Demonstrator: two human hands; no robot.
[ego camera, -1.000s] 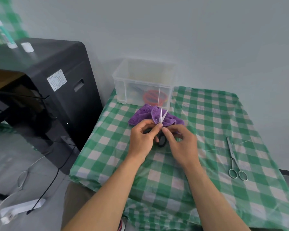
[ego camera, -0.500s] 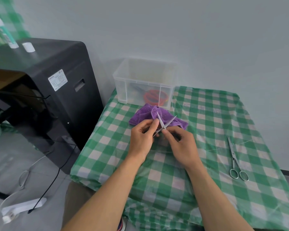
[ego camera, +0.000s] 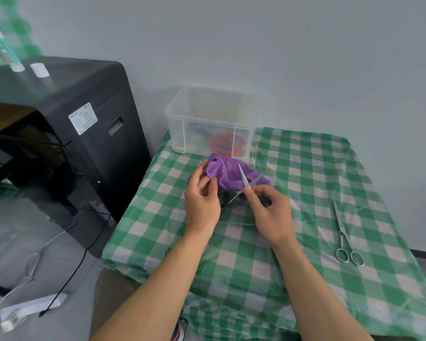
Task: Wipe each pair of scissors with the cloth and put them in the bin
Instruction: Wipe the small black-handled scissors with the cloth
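Scissors pinched open; left hand gathers cloth.

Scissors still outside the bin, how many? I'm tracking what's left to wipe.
2: black-handled scissors open in the right hand over the cloth; metal scissors on the table's right. More may be hidden.

Two hands: left hand, right hand. One purple cloth. One clear bin at the worktop's far-left corner. Two pairs of scissors outside it: black-handled scissors and steel scissors.
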